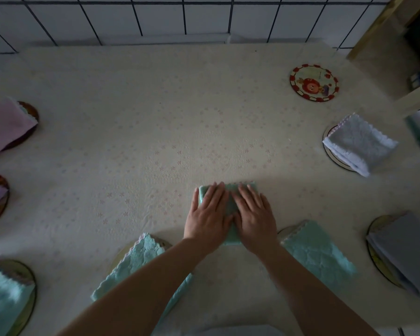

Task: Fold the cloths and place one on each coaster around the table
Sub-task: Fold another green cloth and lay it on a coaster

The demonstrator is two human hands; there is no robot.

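both hands, left (207, 214) and right (255, 214), press flat-fingered on the green cloth (230, 235), gripping nothing. risk: fold springs open en route to the bare coaster (314, 82).

No legible text, label or number on anything.

Dim rm; white tiled floor (155, 18), maybe shelf (398, 32) rt.

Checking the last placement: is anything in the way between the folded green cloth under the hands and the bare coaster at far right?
Nothing visible: bare tablecloth lies between the green cloth and the empty coaster. The white cloth lies right of that line.
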